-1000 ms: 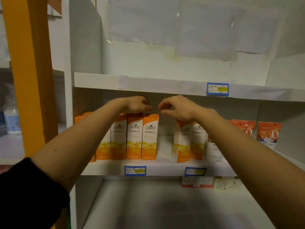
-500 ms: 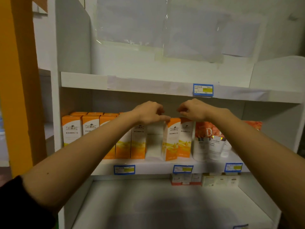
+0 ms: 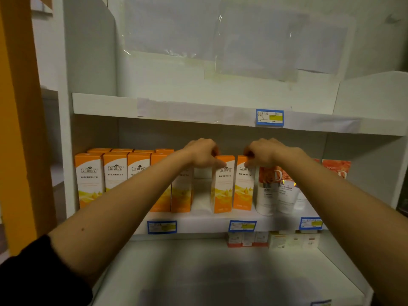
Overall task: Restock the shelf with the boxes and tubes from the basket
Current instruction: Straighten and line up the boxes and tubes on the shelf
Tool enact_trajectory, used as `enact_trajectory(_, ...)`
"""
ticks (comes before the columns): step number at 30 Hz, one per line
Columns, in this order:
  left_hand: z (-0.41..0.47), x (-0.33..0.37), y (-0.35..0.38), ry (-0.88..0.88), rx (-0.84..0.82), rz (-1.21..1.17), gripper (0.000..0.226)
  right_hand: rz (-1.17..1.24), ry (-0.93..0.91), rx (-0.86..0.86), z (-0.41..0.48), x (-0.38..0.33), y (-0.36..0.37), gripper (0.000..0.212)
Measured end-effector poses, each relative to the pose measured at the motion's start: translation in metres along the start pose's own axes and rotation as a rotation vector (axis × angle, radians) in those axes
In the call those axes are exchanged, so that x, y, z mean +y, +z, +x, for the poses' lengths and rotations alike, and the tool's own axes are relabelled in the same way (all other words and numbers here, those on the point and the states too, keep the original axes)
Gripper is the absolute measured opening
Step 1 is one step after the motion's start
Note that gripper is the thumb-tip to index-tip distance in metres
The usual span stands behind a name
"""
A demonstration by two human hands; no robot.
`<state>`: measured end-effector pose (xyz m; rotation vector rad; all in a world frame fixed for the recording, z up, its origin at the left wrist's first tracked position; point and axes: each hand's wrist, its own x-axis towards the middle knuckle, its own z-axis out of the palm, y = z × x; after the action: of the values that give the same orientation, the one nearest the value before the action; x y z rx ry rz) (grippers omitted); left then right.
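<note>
Middle shelf: 2 tall orange-and-white cardboard boxes stand upright just right of a gap. Left hand pinches the top of the nearer-to-gap box, fingers curled over its top edge, thumb on the front face. Right hand is closed on the top of the neighbouring orange box the same way. Both boxes sit on the shelf board, the left one turned slightly.

Left of the gap: a row of matching orange boxes, roughly 2 deep, upright. Right: white squeeze tubes with orange floral tops, touching the right box.

Progress, my read: mostly stocked on this level; the boxes are being squared up and the gap is still open. Basket not in view, so remaining stock is unknown. Bottom shelf is largely bare, small cartons at the back.
</note>
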<state>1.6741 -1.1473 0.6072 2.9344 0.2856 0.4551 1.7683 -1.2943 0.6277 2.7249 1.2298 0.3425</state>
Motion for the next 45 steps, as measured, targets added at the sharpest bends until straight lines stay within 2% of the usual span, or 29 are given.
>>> enact_trajectory(9, -0.006, -0.017, -0.017, -0.027, -0.067, 0.01, 0.032, -0.022, -0.011, 0.028, 0.007, -0.003, -0.002, 0.043)
enact_trajectory(16, -0.011, -0.022, -0.025, 0.0, -0.128, -0.001, 0.029, -0.03, -0.051, 0.156, 0.015, -0.016, -0.004, 0.037)
enact_trajectory(21, -0.015, -0.024, -0.024, 0.0, -0.107, 0.029, 0.04, 0.057, -0.079, 0.23, 0.025, -0.029, -0.006, 0.038)
enact_trajectory(32, -0.022, -0.029, -0.02, 0.051, 0.0, 0.149, 0.043, 0.271, -0.135, 0.103, 0.046, -0.044, -0.012, 0.045)
enact_trajectory(37, -0.031, -0.034, -0.026, 0.007, 0.051, 0.069, 0.059, 0.302, -0.174, 0.039, 0.052, -0.052, -0.019, 0.045)
enact_trajectory(45, -0.039, -0.038, -0.034, -0.012, 0.081, -0.013, 0.06, 0.321, -0.237, -0.094, 0.056, -0.058, -0.017, 0.037)
